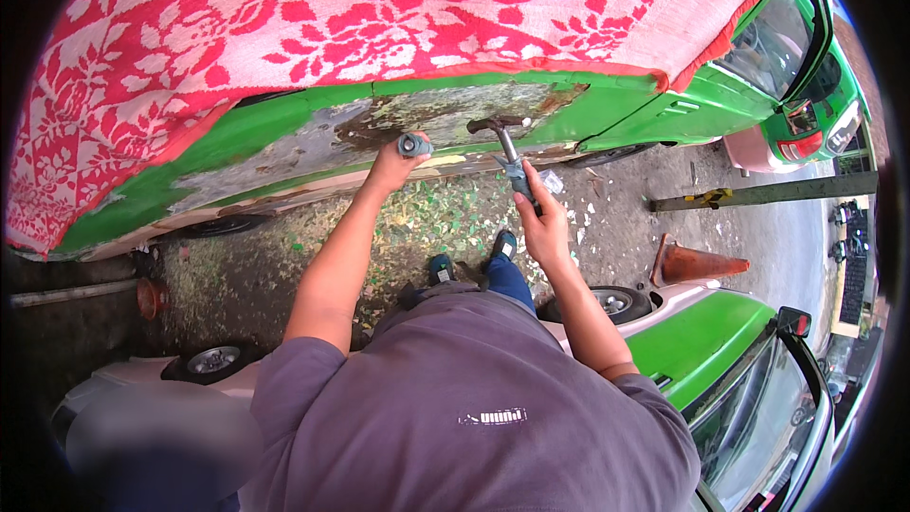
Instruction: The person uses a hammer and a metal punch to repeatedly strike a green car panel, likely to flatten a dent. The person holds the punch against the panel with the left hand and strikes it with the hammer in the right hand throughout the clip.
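My left hand (391, 171) is closed round a short grey-blue handle (413, 144) whose round end faces up; the tool's far end is hidden, so its kind does not show. In my right hand (547, 226) is a hammer (507, 144), gripped by its wrapped grey handle. Its dark metal head lies in front of the car's side, and I cannot tell whether it touches. Both hands are close to the green car body panel (569, 125), where a long patch is stripped to grey and rusty brown, with flaking edges.
A red-and-pink floral blanket (379, 14) covers the car's upper side. Paint chips (431, 218) litter the ground round my feet. Behind me stands another green car (701, 341). An orange cone (697, 264) and a post (758, 195) are at right, a reddish bucket (152, 298) at left.
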Tool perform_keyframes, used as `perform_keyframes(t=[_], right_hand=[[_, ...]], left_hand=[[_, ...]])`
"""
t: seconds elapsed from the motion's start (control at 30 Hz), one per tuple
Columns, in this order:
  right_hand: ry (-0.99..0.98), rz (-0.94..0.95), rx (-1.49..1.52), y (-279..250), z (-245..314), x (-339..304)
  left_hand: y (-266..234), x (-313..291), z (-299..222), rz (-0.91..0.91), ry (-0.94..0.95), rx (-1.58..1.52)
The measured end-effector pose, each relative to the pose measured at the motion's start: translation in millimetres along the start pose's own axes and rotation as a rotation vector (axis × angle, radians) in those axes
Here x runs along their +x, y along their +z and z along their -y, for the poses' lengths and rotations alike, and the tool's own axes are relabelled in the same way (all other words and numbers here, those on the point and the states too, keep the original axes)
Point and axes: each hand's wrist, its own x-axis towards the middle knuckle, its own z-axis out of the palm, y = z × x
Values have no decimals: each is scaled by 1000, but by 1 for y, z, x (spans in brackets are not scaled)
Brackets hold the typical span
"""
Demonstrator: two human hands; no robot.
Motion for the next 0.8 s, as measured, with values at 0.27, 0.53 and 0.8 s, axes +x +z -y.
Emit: perform_keyframes(t=[0.27, 0.53, 0.8], right_hand=[[36, -13, 74, 14, -16, 5], [168, 12, 103, 9, -23, 1], [213, -7, 103, 5, -41, -1]], left_hand=[[-2, 10, -9, 4, -36, 127], [5, -30, 2, -107, 70, -11], [1, -99, 45, -363, 142, 163]])
